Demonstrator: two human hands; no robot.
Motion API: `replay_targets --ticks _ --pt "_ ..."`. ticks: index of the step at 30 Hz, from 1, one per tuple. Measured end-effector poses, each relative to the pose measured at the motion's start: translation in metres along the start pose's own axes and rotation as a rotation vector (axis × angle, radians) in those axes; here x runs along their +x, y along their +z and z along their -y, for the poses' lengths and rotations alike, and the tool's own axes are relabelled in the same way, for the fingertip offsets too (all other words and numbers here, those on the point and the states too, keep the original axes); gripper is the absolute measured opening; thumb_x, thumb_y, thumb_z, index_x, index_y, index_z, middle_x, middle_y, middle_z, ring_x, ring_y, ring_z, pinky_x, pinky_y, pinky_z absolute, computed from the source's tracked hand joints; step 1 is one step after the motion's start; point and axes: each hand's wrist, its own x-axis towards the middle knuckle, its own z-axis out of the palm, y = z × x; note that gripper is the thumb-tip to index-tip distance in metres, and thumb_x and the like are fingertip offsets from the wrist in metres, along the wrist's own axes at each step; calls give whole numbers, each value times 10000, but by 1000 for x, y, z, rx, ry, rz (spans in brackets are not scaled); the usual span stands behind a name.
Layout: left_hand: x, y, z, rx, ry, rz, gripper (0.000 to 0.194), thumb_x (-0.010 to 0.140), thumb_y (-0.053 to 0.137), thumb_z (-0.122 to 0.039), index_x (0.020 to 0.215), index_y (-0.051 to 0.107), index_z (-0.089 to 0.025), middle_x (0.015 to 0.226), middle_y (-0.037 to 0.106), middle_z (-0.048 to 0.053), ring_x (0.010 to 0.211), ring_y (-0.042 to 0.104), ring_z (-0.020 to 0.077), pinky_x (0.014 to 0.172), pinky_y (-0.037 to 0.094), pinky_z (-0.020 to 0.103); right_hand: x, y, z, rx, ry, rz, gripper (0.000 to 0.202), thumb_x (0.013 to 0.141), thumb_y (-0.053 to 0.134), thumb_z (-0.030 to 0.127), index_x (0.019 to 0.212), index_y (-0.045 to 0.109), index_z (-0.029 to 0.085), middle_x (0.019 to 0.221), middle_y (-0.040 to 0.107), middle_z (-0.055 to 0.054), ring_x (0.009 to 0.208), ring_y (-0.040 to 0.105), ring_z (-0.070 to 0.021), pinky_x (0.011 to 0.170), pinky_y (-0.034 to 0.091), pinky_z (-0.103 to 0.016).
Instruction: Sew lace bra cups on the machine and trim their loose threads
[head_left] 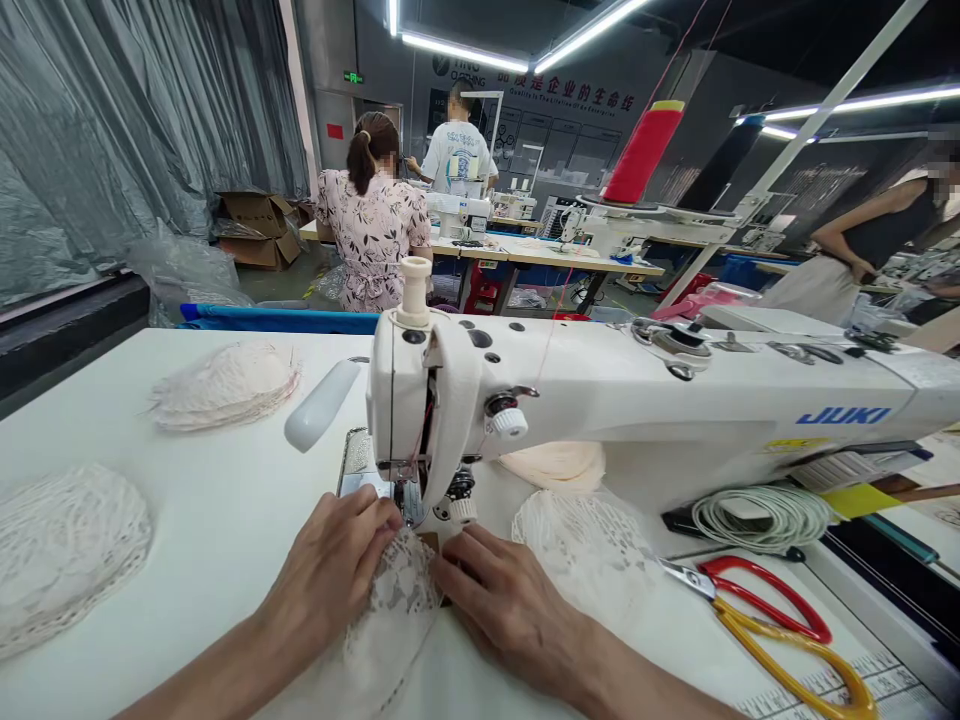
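A white sewing machine (600, 380) stands across the white table. Under its needle area lies a piece of white lace fabric (405, 580), which trails down toward the front edge. My left hand (330, 560) pinches the lace's left side close to the presser foot, fingers closed. On the lace's right edge, my right hand (510, 600) has its fingers curled and pressed together, gripping the fabric beside a small brown piece. The fingertips of both hands are partly hidden.
Lace stacks (225, 385) lie at the left, with more lace (577, 540) and cream pieces (559, 465) under the machine arm. Scissors (772, 610) and coiled cord (761, 517) are at the right. A red thread cone (643, 155) stands behind; several people are beyond.
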Motion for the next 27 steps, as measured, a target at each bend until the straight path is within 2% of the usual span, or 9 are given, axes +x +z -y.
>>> replay_targets --ticks 4,8,16,22,27 --pt "-1 2 1 4 16 -29 274 933 300 -217 827 552 -234 759 558 12 704 532 199 666 386 337 -1 1 -2 40 43 20 236 911 328 70 909 558 123 791 539 -75 689 460 -158 505 375 -244" --pt "-3 3 1 26 29 -60 303 947 284 -236 843 568 -229 754 553 10 698 527 200 663 399 347 -1 3 -2 26 61 50 245 908 326 72 865 561 128 786 529 -75 671 448 -155 505 388 -242" --pt "-4 8 6 64 155 -213 261 948 313 -226 920 573 -227 795 581 23 695 540 201 636 409 344 0 1 0 19 54 70 206 889 367 68 839 561 117 819 519 -85 693 463 -152 501 375 -236" --pt "-5 3 14 123 175 -259 222 926 326 -140 898 539 -194 853 565 35 673 517 183 625 397 336 0 1 0 17 30 49 187 891 380 82 838 553 127 848 528 -86 705 476 -150 511 386 -239" --pt "-10 4 0 278 247 -361 330 853 308 -11 968 572 -173 899 520 78 781 502 225 641 378 350 0 1 2 6 32 45 191 895 369 77 845 546 129 856 525 -91 712 484 -155 523 404 -243"
